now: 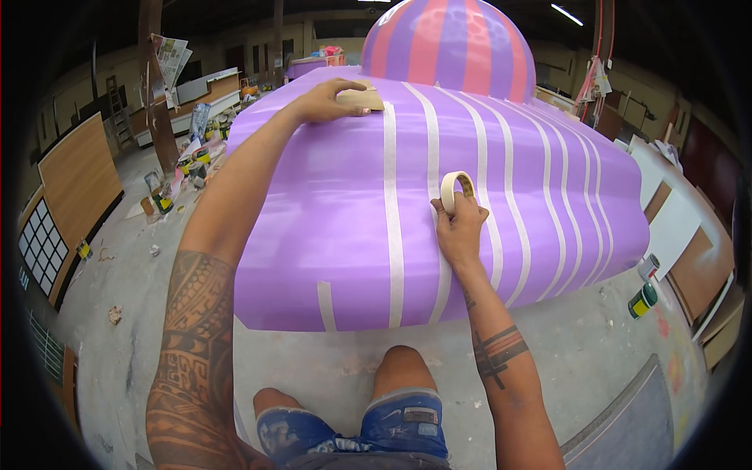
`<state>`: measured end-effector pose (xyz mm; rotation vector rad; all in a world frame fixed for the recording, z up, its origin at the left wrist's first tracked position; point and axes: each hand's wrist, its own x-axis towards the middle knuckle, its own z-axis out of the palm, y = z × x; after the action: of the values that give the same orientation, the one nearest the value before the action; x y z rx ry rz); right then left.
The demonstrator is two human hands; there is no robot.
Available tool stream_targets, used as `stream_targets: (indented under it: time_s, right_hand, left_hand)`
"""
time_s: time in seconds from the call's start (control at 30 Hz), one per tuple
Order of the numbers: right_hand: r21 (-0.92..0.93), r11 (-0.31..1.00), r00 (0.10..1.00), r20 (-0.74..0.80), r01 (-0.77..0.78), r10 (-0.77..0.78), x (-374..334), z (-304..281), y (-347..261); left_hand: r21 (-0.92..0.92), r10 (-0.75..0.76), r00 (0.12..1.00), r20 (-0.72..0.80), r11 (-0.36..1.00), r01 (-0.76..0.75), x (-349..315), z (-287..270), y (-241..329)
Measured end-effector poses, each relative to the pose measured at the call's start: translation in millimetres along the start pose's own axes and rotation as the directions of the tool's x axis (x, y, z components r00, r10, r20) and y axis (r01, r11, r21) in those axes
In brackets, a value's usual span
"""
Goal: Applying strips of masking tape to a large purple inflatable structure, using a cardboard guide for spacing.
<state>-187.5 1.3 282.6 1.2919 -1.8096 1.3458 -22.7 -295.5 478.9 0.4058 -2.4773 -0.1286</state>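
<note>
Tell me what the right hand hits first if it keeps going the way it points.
Likely nothing soon: the right hand with the tape roll points up the purple form, toward the striped dome; depth unclear.

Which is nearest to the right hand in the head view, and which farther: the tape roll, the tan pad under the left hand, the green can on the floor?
1. Tape roll: held in the right hand.
2. Tan pad: up left, under the left hand.
3. Green can: floor, far right.

Tape roll (457,190) upright on purple form (329,227)

Head-worn view, steeply down, close over purple form (337,235)
</note>
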Motion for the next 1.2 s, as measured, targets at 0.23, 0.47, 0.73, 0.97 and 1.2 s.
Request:
stream_targets:
  time_s: [0.23, 0.47, 0.73, 0.97, 1.2]
  right_hand:
    - [-0.047, 0.999, 1.000, 0.010, -0.016, 0.016, 1, 0, 4]
    - [-0.011, 0.998, 0.996, -0.076, 0.054, -0.055, 2, 5, 2]
    - [0.010, 0.999, 0.999, -0.006, -0.048, 0.048, 0, 0, -6]
    - [0.026, 1.000, 0.999, -0.033, 0.016, -0.016, 2, -2, 0]
    - [0.019, 1.000, 0.999, -0.027, 0.024, -0.024, 1, 0, -1]
  left_hand:
    - [-0.281, -0.121, 0.992, -0.034, 0.954, 0.106, -4, -22, 14]
    - [-0.001, 0.114, 0.990, -0.085, 0.993, -0.115, -12, -11, -3]
    - [-0.058, 0.086, 0.994, -0.073, 0.994, -0.090, 3, 2, -2]
    - [-0.084, -0.010, 0.997, -0.081, 0.996, 0.003, 8, 13, 0]
    - [-0.095, -0.050, 0.994, -0.096, 0.995, 0.041, 11, 17, -4]
